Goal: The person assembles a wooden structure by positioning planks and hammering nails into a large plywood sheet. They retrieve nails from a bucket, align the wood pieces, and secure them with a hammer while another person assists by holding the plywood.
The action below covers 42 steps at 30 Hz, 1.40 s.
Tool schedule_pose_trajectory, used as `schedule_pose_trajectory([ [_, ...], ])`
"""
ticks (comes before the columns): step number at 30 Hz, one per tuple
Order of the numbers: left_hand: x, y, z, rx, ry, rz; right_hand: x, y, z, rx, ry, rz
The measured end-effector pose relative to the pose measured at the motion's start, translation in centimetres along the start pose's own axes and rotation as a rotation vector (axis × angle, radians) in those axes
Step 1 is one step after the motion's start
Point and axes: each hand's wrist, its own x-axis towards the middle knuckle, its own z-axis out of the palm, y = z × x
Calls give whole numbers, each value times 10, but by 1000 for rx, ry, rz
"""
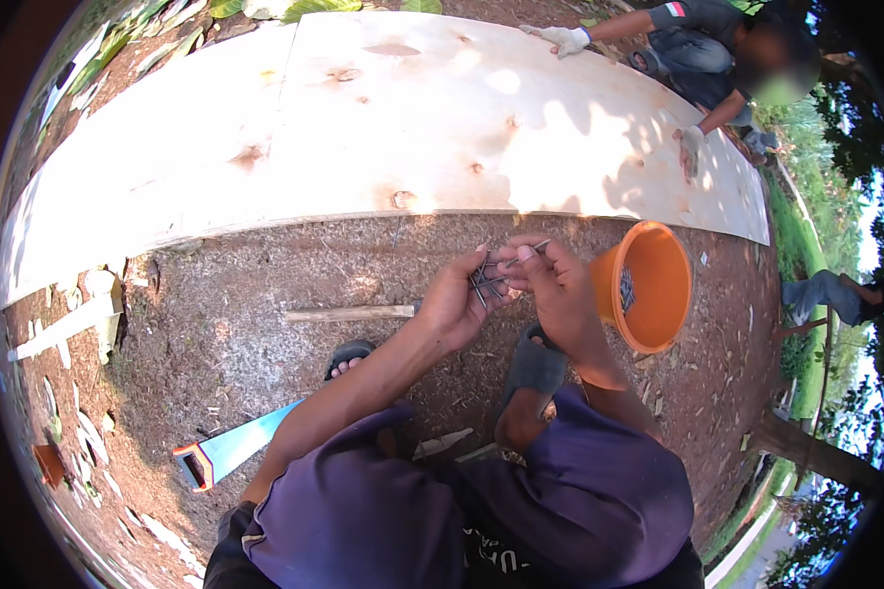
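Observation:
My left hand (452, 302) is cupped palm up, with several loose steel nails (483, 283) lying across its fingers. Close against it, my right hand (566, 299) pinches a single nail (538, 245) between thumb and fingers. An orange bucket (604, 285) stands tilted just right of my right hand, with more grey nails (627, 292) inside. On the soil left of my left wrist lies a wooden tool handle (349, 314); its right end is hidden by my arm. A handsaw (250, 439) with a light blue blade rests to the left of my left forearm.
A long pale plywood sheet (403, 128) spans the ground ahead, dappled with sunlight. A co-worker (702, 59) crouches at its far right, both gloved hands on its edge. Another person's legs (823, 297) show at the right. Leaves and wood scraps (93, 319) litter the left side.

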Motion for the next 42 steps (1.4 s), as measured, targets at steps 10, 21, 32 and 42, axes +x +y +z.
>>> schedule_pose_trajectory([
  [10,1,16,-73,112,192,-67,-33,41,-170,-605,782,6],
  [21,-36,80,-155,-26,208,107,4,-53,-74,-988,-44,-289],
  [32,-77,41,-140,-97,106,88,134,37,70,-1665,-1104,-589],
  [42,-123,11,-170,-118,138,-17,143,120,145,-1455,-776,-797],
])
